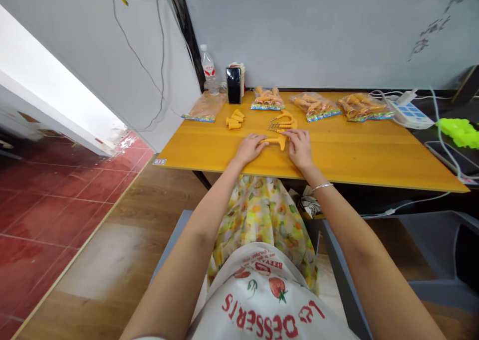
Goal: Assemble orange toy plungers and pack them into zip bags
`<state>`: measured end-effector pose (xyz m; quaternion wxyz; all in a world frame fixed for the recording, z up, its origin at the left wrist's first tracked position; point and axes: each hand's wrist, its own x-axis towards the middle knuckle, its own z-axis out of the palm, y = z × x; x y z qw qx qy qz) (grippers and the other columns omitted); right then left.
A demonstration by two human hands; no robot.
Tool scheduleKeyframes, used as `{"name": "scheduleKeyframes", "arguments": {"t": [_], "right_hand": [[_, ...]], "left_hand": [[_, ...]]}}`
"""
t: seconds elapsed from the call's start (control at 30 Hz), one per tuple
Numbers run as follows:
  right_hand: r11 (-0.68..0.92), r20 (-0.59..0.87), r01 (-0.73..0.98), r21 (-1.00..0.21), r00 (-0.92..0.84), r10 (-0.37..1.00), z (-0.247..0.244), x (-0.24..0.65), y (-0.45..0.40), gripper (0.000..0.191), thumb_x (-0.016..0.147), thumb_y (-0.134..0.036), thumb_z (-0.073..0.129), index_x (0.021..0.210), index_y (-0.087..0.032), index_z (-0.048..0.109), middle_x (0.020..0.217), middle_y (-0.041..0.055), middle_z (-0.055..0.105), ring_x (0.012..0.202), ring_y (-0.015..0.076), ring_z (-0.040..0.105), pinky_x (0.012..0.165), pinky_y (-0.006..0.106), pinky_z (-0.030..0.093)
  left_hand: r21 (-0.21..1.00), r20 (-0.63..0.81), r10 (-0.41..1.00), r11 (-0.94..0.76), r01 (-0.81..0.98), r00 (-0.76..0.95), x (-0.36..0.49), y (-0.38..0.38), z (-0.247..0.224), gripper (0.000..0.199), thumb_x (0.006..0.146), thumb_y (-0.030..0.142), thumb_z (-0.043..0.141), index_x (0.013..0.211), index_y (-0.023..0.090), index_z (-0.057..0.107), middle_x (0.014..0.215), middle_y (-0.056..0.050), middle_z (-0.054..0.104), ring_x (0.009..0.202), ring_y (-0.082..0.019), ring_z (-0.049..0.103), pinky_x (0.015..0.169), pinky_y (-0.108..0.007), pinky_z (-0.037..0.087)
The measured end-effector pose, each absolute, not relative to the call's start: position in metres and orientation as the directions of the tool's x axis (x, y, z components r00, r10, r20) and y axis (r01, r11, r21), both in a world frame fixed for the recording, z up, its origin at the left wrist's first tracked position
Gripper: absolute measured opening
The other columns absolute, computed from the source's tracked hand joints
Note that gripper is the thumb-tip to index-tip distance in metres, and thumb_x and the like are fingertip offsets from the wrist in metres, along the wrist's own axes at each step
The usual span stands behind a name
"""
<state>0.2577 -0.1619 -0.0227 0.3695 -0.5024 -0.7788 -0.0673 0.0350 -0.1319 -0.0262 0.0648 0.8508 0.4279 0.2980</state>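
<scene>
A clear plastic water bottle point(208, 70) with a red label stands at the far left corner of the table point(355, 155), just beside an upright black phone point(234, 85). A white power strip point(409, 113) with blue panels sits at the right end, near a bright green plastic object point(458, 133). Red floor tiles point(48, 195) adjoin wood flooring point(112, 265).

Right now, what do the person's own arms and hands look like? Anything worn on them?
Both the left hand and the right hand are bare, with no gloves. The left forearm and right forearm show no sleeves or cables. The only thing visible on them is a thin silver-coloured bangle on the right wrist.
</scene>
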Motion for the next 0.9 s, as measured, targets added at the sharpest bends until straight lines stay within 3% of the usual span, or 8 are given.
{"name": "scheduleKeyframes", "arguments": {"t": [0.13, 0.27, 0.37, 0.5, 0.63, 0.7, 0.9], "right_hand": [[0.499, 0.573, 0.839, -0.218, -0.304, 0.761, -0.025, 0.258, -0.159, 0.043, 0.102, -0.028, 0.036, 0.133, -0.026, 0.066, 0.136, 0.0135, 0.058, 0.124, 0.0301, 0.053, 0.105, 0.05, 0.046], [0.485, 0.565, 0.848, -0.212, -0.299, 0.769, -0.025, 0.254, -0.159, 0.047, 0.104, -0.046, 0.034, 0.127, -0.021, 0.067, 0.119, 0.0163, 0.064, 0.114, 0.0292, 0.059, 0.098, 0.043, 0.05], [0.465, 0.54, 0.854, -0.235, -0.283, 0.793, -0.025, 0.254, -0.16, 0.062, 0.104, -0.058, 0.023, 0.107, -0.018, 0.07, 0.101, 0.0162, 0.067, 0.098, 0.0285, 0.062, 0.087, 0.04, 0.05], [0.441, 0.439, 0.792, -0.422, -0.247, 0.864, -0.025, 0.256, -0.161, 0.079, 0.094, -0.079, 0.015, 0.076, -0.02, 0.064, 0.072, 0.0106, 0.063, 0.069, 0.0224, 0.059, 0.067, 0.034, 0.043], [0.338, 0.271, 0.588, -0.735, -0.202, 0.941, -0.02, 0.254, -0.164, 0.08, 0.084, -0.091, 0.028, 0.061, -0.02, 0.059, 0.055, 0.0033, 0.053, 0.054, 0.0156, 0.05, 0.058, 0.03, 0.037], [0.258, 0.193, 0.487, -0.835, -0.181, 0.964, -0.016, 0.252, -0.165, 0.079, 0.081, -0.092, 0.033, 0.056, -0.021, 0.056, 0.05, 0.0012, 0.048, 0.05, 0.0137, 0.046, 0.056, 0.03, 0.036], [0.191, 0.135, 0.437, -0.879, -0.156, 0.978, -0.016, 0.247, -0.165, 0.081, 0.079, -0.094, 0.032, 0.056, -0.021, 0.056, 0.047, 0.0002, 0.045, 0.049, 0.0134, 0.044, 0.056, 0.03, 0.035]], "left_hand": [[0.374, 0.448, 0.767, -0.628, 0.682, 0.46, 0.034, -0.132, -0.026, 0.035, 0.102, 0.041, 0.047, 0.118, 0.017, 0.068, 0.113, -0.013, 0.072, 0.108, -0.026, 0.062, 0.1, -0.038, 0.047], [0.301, 0.445, 0.746, -0.645, 0.702, 0.495, 0.036, -0.136, -0.023, 0.034, 0.102, 0.043, 0.049, 0.11, 0.015, 0.068, 0.108, -0.013, 0.073, 0.102, -0.025, 0.063, 0.094, -0.035, 0.047], [0.192, 0.431, 0.728, -0.651, 0.734, 0.533, 0.037, -0.14, -0.02, 0.036, 0.101, 0.046, 0.05, 0.104, 0.016, 0.07, 0.101, -0.012, 0.074, 0.098, -0.025, 0.064, 0.089, -0.034, 0.046], [0.12, 0.413, 0.733, -0.632, 0.766, 0.54, 0.039, -0.142, -0.021, 0.033, 0.1, 0.047, 0.053, 0.102, 0.019, 0.072, 0.097, -0.01, 0.075, 0.093, -0.023, 0.066, 0.078, -0.031, 0.044], [0.126, 0.419, 0.735, -0.629, 0.767, 0.533, 0.039, -0.144, -0.023, 0.03, 0.099, 0.046, 0.055, 0.103, 0.022, 0.072, 0.097, -0.009, 0.076, 0.089, -0.022, 0.069, 0.072, -0.028, 0.042], [0.132, 0.422, 0.739, -0.623, 0.771, 0.525, 0.039, -0.144, -0.022, 0.027, 0.099, 0.043, 0.057, 0.105, 0.022, 0.072, 0.099, -0.008, 0.076, 0.089, -0.022, 0.07, 0.072, -0.028, 0.042], [0.148, 0.453, 0.74, -0.613, 0.776, 0.497, 0.038, -0.144, -0.024, 0.029, 0.098, 0.045, 0.057, 0.102, 0.02, 0.073, 0.096, -0.009, 0.077, 0.087, -0.022, 0.071, 0.071, -0.028, 0.041]]}}
